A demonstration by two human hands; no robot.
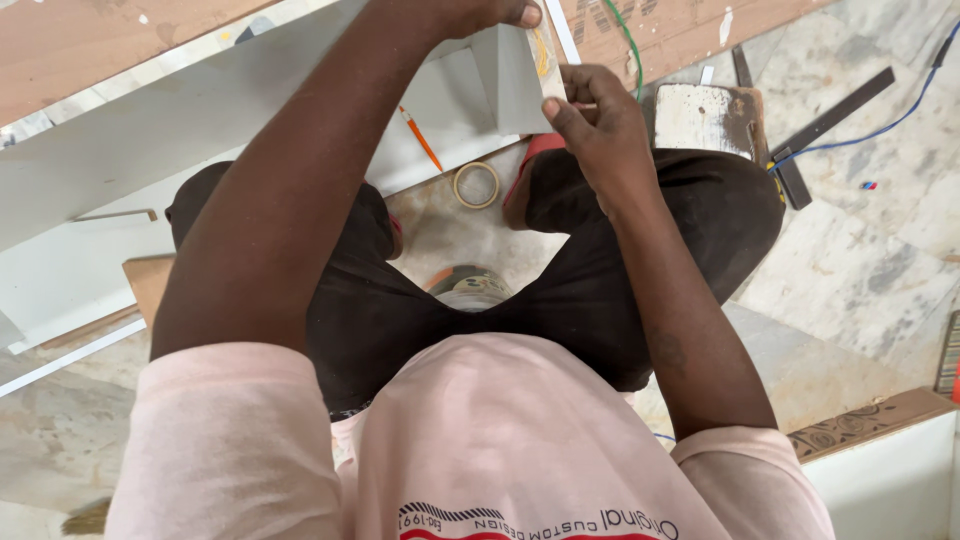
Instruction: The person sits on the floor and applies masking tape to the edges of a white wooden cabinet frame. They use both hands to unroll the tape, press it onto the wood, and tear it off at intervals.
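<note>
I am squatting over a white laminated board assembly (pixel 150 140) on the floor. My left hand (pixel 490 12) reaches to the top edge of the view and rests on the upright white panel (pixel 515 85). My right hand (pixel 600 125) pinches the panel's right edge, where a yellowish strip of edge banding (pixel 543 50) runs along it. A roll of tape (pixel 476 184) lies on the floor between my knees, and an orange pencil (pixel 422 138) lies on the white board just left of the panel.
Brown plywood sheets (pixel 90 40) lie at the top left and top right. A worn wooden block (pixel 708 120), dark metal strips (pixel 830 120), a blue cable (pixel 880 128) and a green wire (pixel 630 40) sit on the marble floor to the right. A white box (pixel 890 480) stands bottom right.
</note>
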